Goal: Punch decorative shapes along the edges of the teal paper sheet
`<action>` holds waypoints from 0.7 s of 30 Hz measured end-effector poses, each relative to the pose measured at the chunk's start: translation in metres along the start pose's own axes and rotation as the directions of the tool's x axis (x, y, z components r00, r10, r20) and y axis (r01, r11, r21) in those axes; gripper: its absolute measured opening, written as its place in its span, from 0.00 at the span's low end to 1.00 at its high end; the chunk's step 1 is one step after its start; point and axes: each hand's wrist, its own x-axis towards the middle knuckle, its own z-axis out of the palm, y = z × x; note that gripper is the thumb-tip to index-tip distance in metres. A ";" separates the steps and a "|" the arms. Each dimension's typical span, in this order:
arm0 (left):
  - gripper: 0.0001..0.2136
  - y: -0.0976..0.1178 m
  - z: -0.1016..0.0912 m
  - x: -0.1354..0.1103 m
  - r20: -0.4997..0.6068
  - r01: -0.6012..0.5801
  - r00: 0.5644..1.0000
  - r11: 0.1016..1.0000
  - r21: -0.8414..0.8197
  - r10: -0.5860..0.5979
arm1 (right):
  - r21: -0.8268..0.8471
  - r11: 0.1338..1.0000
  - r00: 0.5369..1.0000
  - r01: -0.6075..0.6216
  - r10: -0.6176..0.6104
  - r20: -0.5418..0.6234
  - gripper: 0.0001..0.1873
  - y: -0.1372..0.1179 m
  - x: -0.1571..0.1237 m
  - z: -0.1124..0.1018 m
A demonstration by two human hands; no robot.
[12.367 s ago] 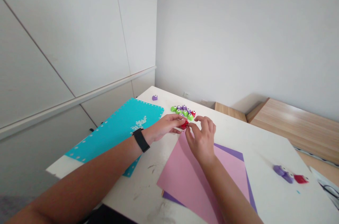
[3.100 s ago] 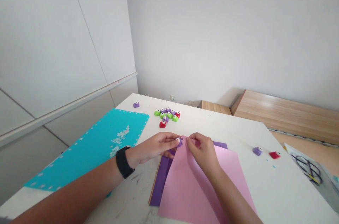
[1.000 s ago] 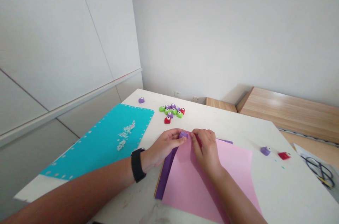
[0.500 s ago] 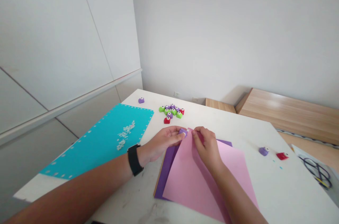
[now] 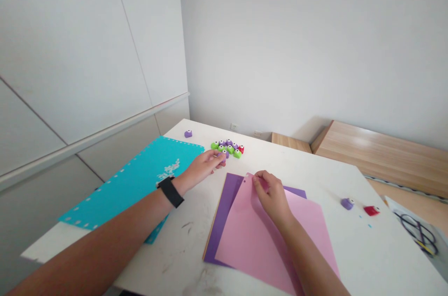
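My left hand (image 5: 203, 165), with a dark band on its wrist, is closed on a small purple craft punch (image 5: 222, 158) at the near edge of a cluster of punches. Green punches (image 5: 237, 153), purple ones and a red punch (image 5: 241, 148) make up that cluster. My right hand (image 5: 273, 193) pinches the far corner of a pink sheet of paper (image 5: 259, 249). Small punched holes show beside that corner. Beneath the pink sheet lies purple paper (image 5: 220, 235), partly covered.
A turquoise sheet (image 5: 133, 184) with holes along its edges lies at the left, bearing a pile of white paper bits (image 5: 170, 169). One purple punch (image 5: 188, 133) sits at the back. Another purple punch (image 5: 347, 203) and a red punch (image 5: 371, 210) stand at the right.
My left hand has moved away from the pink paper's corner, left and farther back to the punch cluster, with a purple punch in it. My right hand stays on the pink paper.
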 end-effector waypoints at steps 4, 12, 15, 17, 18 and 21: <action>0.25 -0.009 -0.010 0.008 -0.114 -0.031 0.992 0.989 0.148 0.048 | -0.045 0.998 0.999 0.046 -0.047 -0.013 0.12 0.003 -0.002 0.007; 0.22 -0.015 -0.020 0.009 -0.196 -0.063 0.968 0.906 0.419 0.158 | -0.121 0.989 0.994 0.089 -0.095 -0.048 0.11 0.012 -0.005 0.026; 0.21 -0.021 -0.022 0.009 -0.192 -0.053 0.966 0.864 0.501 0.171 | -0.159 0.981 0.992 0.108 -0.117 -0.050 0.11 0.015 -0.006 0.031; 0.20 -0.026 -0.021 0.010 -0.186 -0.043 0.968 0.837 0.546 0.171 | -0.176 0.978 0.991 0.115 -0.124 -0.042 0.11 0.017 -0.006 0.035; 0.19 -0.029 -0.021 0.010 -0.181 -0.040 0.969 0.825 0.564 0.171 | -0.180 0.977 0.991 0.117 -0.125 -0.035 0.11 0.018 -0.006 0.036; 0.16 -0.034 -0.019 0.011 -0.152 -0.053 0.971 0.789 0.612 0.183 | -0.182 0.976 0.992 0.118 -0.124 -0.018 0.11 0.018 -0.006 0.038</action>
